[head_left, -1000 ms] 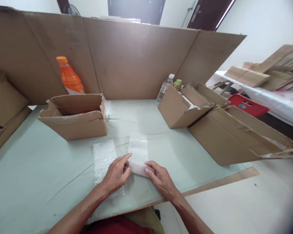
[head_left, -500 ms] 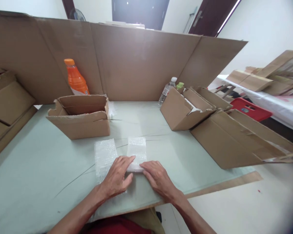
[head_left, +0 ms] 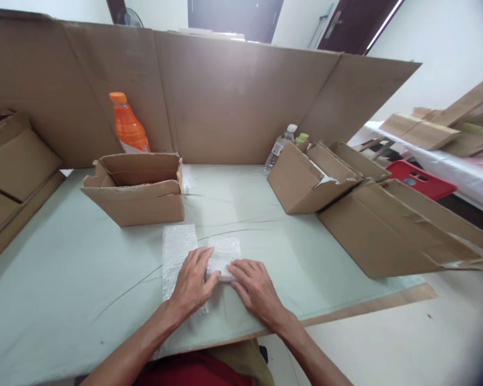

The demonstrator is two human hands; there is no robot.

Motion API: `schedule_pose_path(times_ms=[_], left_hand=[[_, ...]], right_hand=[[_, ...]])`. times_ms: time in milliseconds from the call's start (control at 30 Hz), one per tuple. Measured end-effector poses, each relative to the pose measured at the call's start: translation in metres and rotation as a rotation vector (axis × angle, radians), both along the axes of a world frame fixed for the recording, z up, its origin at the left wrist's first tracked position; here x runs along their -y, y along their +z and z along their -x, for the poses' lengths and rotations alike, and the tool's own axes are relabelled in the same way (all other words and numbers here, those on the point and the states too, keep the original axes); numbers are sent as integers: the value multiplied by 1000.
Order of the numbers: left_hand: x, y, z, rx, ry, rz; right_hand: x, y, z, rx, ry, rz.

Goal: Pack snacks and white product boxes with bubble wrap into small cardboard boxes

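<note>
Near the front of the table, a folded strip of bubble wrap (head_left: 224, 247) lies between my two hands, its far end flat on the tabletop. My left hand (head_left: 193, 277) grips the near left corner of the fold with fingers and thumb. On the right corner, my right hand (head_left: 256, 288) holds the fold the same way. Whether anything is wrapped inside cannot be made out. A second bubble wrap strip (head_left: 178, 240) lies flat at the left, partly under my left hand and forearm.
An open cardboard box (head_left: 153, 208) stands ahead on the left, with an orange bottle (head_left: 129, 128) behind it. At the right are another cardboard box (head_left: 295, 182), a larger one (head_left: 370, 230) and a clear bottle (head_left: 279, 147). A tall cardboard panel (head_left: 241, 102) borders the back.
The folded bubble wrap has become shorter, with its flat far end reaching less far from my hands. Both hands stay on the fold and have shifted slightly away from me. The view has tilted a little.
</note>
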State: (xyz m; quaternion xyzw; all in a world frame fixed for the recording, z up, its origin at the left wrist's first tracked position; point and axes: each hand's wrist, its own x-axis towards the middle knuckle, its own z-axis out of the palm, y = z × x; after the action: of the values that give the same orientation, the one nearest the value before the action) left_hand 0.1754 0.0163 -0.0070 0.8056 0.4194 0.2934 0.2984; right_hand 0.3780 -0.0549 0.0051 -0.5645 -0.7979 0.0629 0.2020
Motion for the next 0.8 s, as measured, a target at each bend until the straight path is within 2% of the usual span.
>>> schedule_pose_path(times_ms=[100,200,400,500,633,800], left_hand=[[5,2,10,11,-103,-24],[3,1,14,-44,-97,35],[-6,-9,3,-130,18,-44],[-3,-9,5,-56,34,-43],[9,-5,20,116,103,-3],[9,-9,38,299,249,256]], right_hand=[[-7,-1,-1,-129,6,109],[-12,-3,0,-215,-10,202],[-34,-11,2,-15,-159,70],[-41,-16,3,-49,-135,86],[-37,-16,4,-273,-135,100],[-27,-8,4,-498,-311,170]])
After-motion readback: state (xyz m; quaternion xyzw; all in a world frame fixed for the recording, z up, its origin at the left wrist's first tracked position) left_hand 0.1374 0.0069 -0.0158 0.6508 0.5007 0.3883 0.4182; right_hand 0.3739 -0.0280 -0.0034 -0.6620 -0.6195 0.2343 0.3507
